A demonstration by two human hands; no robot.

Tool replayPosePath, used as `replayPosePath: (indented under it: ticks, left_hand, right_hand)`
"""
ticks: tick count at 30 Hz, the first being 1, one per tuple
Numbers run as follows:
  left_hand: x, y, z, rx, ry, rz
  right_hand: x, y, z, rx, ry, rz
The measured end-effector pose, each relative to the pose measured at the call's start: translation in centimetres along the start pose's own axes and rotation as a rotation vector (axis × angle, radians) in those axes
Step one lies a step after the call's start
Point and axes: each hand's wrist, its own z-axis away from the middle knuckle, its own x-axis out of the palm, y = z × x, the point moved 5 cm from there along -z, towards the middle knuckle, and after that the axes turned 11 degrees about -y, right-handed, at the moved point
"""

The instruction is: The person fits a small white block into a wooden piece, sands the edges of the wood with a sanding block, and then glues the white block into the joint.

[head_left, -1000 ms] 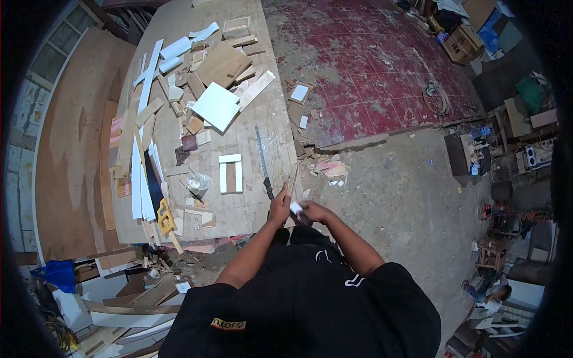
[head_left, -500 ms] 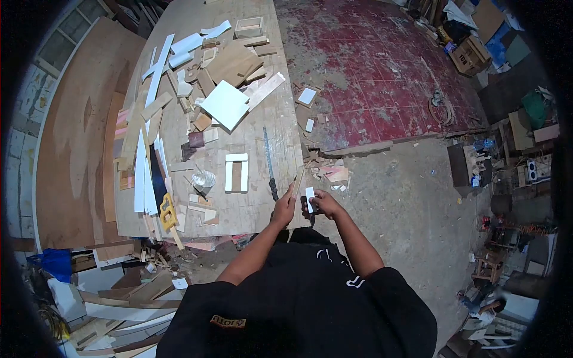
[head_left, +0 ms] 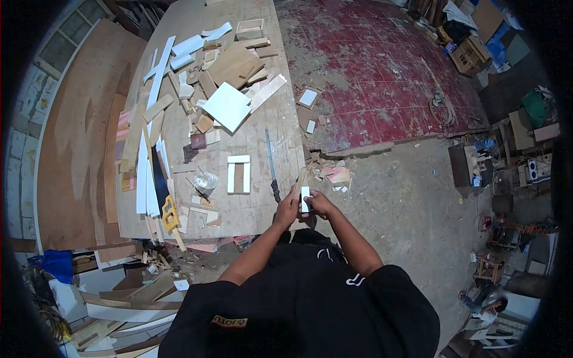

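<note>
At the table's near right corner, my left hand [head_left: 288, 210] is closed around a thin wooden strip [head_left: 301, 177] that points away from me. My right hand [head_left: 322, 204] grips a small white block [head_left: 305, 196] upright, close beside the strip. Left of my hands lies a narrow saw blade [head_left: 269, 152] with a black handle. Further left, a small rectangular frame [head_left: 239, 159] with white sides rests flat on the wooden table [head_left: 250, 210].
A yellow-handled handsaw [head_left: 169, 213] lies along the left side near a clear cup [head_left: 206, 180]. Wood offcuts and a white square panel [head_left: 227, 107] are piled further back. Scraps litter the concrete floor [head_left: 382, 203] at right, below a raised red floor [head_left: 370, 77].
My right hand has moved left with the white block, bringing it up to the wooden strip. My left hand keeps its hold, and the view has shifted slightly.
</note>
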Motion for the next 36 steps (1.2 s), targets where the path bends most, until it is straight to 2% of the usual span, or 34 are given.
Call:
replayPosePath:
  ticks: [2, 3, 4, 5, 6, 7, 8, 9, 10, 11, 12, 13, 15, 19, 21, 22, 23, 25, 26, 28, 29, 31, 36]
  left_hand:
    - [0.1, -0.8, -0.4, -0.02, -0.012, -0.058]
    - [0.0, -0.5, -0.5, 0.107, 0.052, -0.108]
    - [0.0, -0.1, -0.5, 0.235, 0.118, -0.158]
    - [0.4, -0.5, -0.4, 0.235, 0.116, -0.157]
    - [0.6, -0.2, -0.4, 0.17, 0.072, -0.193]
    - [0.6, 0.0, -0.3, 0.104, 0.031, -0.23]
    - [0.4, 0.3, -0.2, 0.089, 0.018, -0.215]
    - [0.1, 0.3, -0.2, 0.087, 0.023, -0.217]
    - [-0.2, 0.6, -0.1, 0.155, 0.062, -0.198]
    - [-0.4, 0.9, 0.1, 0.222, 0.097, -0.178]
    - [-0.5, 0.4, -0.1, 0.176, 0.068, -0.133]
    - [-0.5, 0.7, 0.2, 0.175, 0.064, -0.132]
    - [-0.3, 1.0, 0.2, 0.08, 0.015, -0.163]
    - [0.3, 0.3, 0.0, 0.045, -0.014, -0.146]
    - [-0.2, 0.6, -0.1, 0.134, 0.059, -0.164]
    - [0.0, 0.4, -0.1, 0.051, 0.028, -0.163]
    - [0.0, 0.6, 0.0, 0.052, 0.028, -0.165]
    - [-0.1, 0.9, 0.1, 0.095, 0.053, -0.158]
    - [-0.3, 0.9, 0.1, 0.093, 0.06, -0.157]
    - [-0.7, 0.8, 0.2, 0.017, 0.015, -0.105]
    - [-0.7, 0.3, 0.3, 0.013, 0.013, -0.103]
    - [-1.3, 0.6, 0.2, 0.16, 0.095, -0.184]
    - [-2.0, 0.1, 0.3, 0.124, 0.093, -0.229]
  right_hand:
    - [0.0, 0.8, 0.5, 0.127, -0.241, 0.198]
    - [-0.2, 0.9, 0.6, 0.127, -0.235, 0.196]
    - [0.2, 1.6, 0.6, 0.249, -0.393, 0.674]
    - [0.4, 2.5, 0.7, 0.371, -0.548, 1.155]
    - [0.8, 3.6, 0.7, 0.415, -0.659, 1.211]
    - [1.2, 4.2, 0.3, 0.375, -0.619, 1.113]
    - [0.3, 4.3, 0.0, 0.423, -0.52, 1.099]
    - [0.5, 3.0, 0.7, 0.47, -0.418, 1.081]
    - [-0.7, 3.8, -0.2, 0.469, -0.421, 1.082]
    - [-2.1, 3.5, -1.1, 0.282, -0.298, 0.908]
    - [-3.5, 3.6, -1.6, 0.103, -0.174, 0.728]
    - [-2.8, 2.6, -0.6, 0.128, -0.111, 0.26]
    - [-1.8, 0.3, 0.1, 0.062, -0.018, 0.154]
    - [-0.9, -0.8, 0.6, 0.049, -0.03, 0.169]
    - [0.3, 0.1, 1.1, 0.298, -0.512, 1.123]
    - [1.0, 1.8, 1.4, 0.488, -0.573, 1.0]
    - [1.0, 2.2, 1.6, 0.528, -0.534, 0.901]
    - [-0.3, 2.3, -0.3, 0.137, -0.401, 1.013]
    - [-1.2, 2.7, -0.5, 0.139, -0.407, 1.018]
    - [-2.4, 0.7, 1.0, 0.017, -0.059, 0.581]
    - [-2.0, -0.4, 2.1, 0.069, -0.051, 0.507]
    - [-2.7, 0.2, 1.9, 0.04, -0.04, 0.193]
    - [-2.7, -0.5, 2.7, -0.103, -0.035, 0.063]
